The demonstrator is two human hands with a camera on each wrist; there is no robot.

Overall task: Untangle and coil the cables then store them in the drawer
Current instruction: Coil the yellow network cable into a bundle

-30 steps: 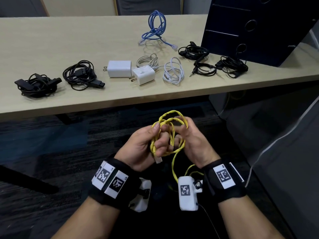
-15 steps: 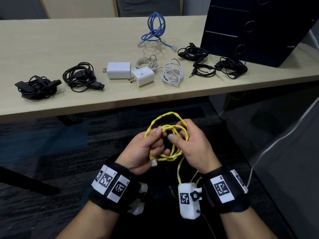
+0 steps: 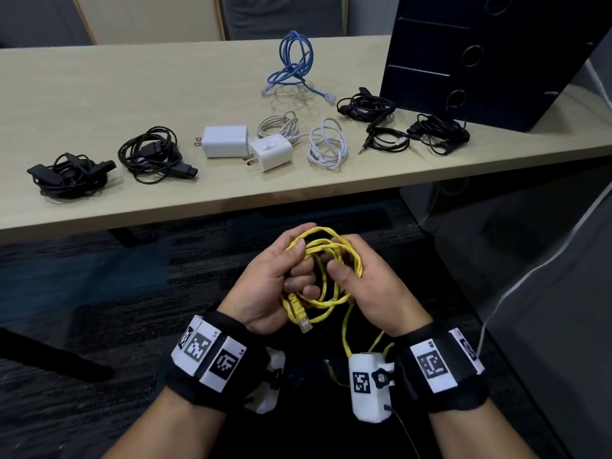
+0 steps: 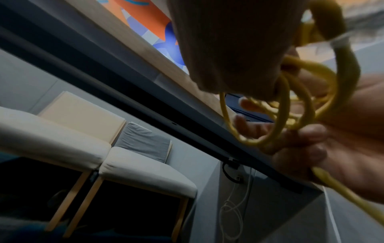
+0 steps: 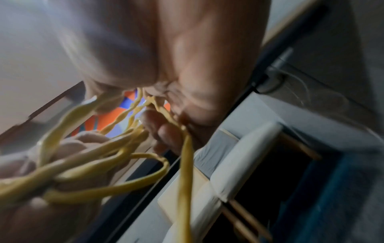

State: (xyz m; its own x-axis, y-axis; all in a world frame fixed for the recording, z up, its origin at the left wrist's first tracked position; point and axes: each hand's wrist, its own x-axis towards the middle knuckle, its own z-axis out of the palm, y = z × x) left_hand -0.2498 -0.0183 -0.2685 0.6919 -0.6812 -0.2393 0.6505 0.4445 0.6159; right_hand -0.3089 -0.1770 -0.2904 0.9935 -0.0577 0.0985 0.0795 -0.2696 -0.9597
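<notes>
Head view: both hands (image 3: pixel 323 286) gripping yellow cable (image 3: pixel 328 250)

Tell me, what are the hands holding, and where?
Both hands, left hand and right hand, grip the yellow cable by its coiled loops; its plug end hangs loose.

Loops of thin yellow cable (image 4: pixel 299 105) hang at two o'clock, gripped by both hands: the left hand (image 4: pixel 232 46) at twelve, the right hand (image 4: pixel 340 148) at three.

Head view downward; wrist views close, upward.
</notes>
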